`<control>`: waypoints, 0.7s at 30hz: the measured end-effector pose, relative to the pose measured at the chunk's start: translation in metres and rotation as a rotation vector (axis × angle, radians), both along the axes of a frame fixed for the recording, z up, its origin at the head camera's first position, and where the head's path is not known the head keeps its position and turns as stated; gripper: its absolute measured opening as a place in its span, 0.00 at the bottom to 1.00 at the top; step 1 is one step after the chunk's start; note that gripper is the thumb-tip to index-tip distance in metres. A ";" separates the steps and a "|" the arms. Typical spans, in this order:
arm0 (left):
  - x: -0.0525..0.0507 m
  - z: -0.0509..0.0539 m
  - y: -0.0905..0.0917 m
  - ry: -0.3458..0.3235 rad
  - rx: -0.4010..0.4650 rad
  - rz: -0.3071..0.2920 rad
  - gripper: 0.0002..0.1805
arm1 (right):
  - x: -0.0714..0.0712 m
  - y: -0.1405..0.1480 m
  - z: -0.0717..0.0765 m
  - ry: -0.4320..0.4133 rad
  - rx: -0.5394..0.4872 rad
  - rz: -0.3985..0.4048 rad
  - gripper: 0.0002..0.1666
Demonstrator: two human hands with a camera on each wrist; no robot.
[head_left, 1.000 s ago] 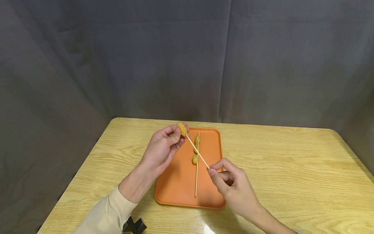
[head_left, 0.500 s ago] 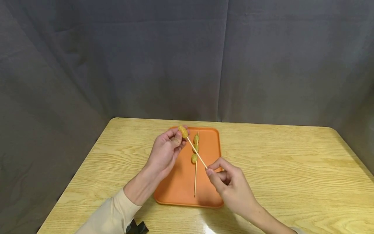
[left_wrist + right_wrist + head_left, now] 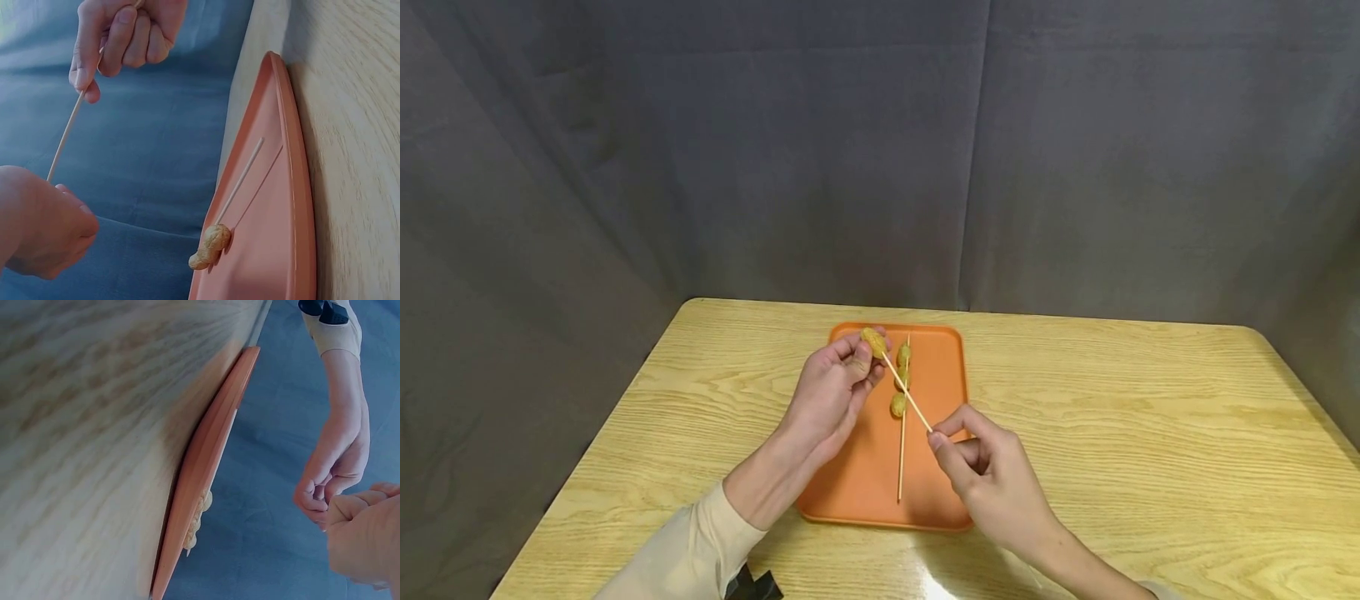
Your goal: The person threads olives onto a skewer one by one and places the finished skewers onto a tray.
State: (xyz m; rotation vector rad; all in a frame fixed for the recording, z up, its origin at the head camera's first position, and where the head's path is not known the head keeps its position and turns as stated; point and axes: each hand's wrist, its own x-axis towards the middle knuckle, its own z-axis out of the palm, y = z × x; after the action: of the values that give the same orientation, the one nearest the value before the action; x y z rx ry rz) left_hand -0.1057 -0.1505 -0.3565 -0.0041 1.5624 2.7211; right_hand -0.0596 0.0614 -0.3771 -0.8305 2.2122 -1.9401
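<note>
My left hand (image 3: pixel 823 392) holds a yellow-brown peanut (image 3: pixel 873 342) in its shell between thumb and fingers, above the far part of the orange tray (image 3: pixel 936 467). A thin wooden skewer (image 3: pixel 910 397) runs from the peanut down to my right hand (image 3: pixel 1000 483), which pinches its near end. How deep the skewer goes into the peanut cannot be seen. Below, a second skewer (image 3: pixel 901 471) lies lengthwise on the tray with several peanut lobes (image 3: pixel 898 406) along its far half. In the left wrist view, the back of my left hand (image 3: pixel 47 222) hides the held peanut.
The tray rests on a light wood-grain table (image 3: pixel 1135 433). Dark grey cloth (image 3: pixel 820 167) stands behind and at both sides. A black device (image 3: pixel 754 585) shows by the left sleeve (image 3: pixel 688 542) at the near edge.
My left hand has shifted slightly right and nearer with the peanut. Less of the skewer shows between peanut and right hand. The right hand has barely moved, and the tray's skewer stays put.
</note>
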 end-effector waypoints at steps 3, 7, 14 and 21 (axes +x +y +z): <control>0.001 0.001 0.000 0.001 0.010 -0.007 0.11 | 0.000 0.000 -0.001 0.001 0.003 -0.004 0.04; 0.002 0.003 0.001 0.012 0.012 -0.019 0.12 | 0.000 0.001 -0.001 0.003 0.001 -0.009 0.04; 0.004 0.003 0.003 -0.005 0.023 -0.022 0.09 | 0.000 0.001 -0.001 0.007 0.001 -0.021 0.04; 0.005 0.001 0.004 -0.007 0.044 -0.011 0.07 | -0.001 0.001 -0.002 0.013 -0.006 -0.010 0.04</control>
State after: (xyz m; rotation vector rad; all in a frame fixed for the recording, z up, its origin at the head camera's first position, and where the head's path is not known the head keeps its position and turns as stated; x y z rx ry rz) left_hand -0.1006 -0.1461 -0.3551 -0.0044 1.4958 2.7433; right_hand -0.0607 0.0620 -0.3788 -0.8370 2.2232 -1.9525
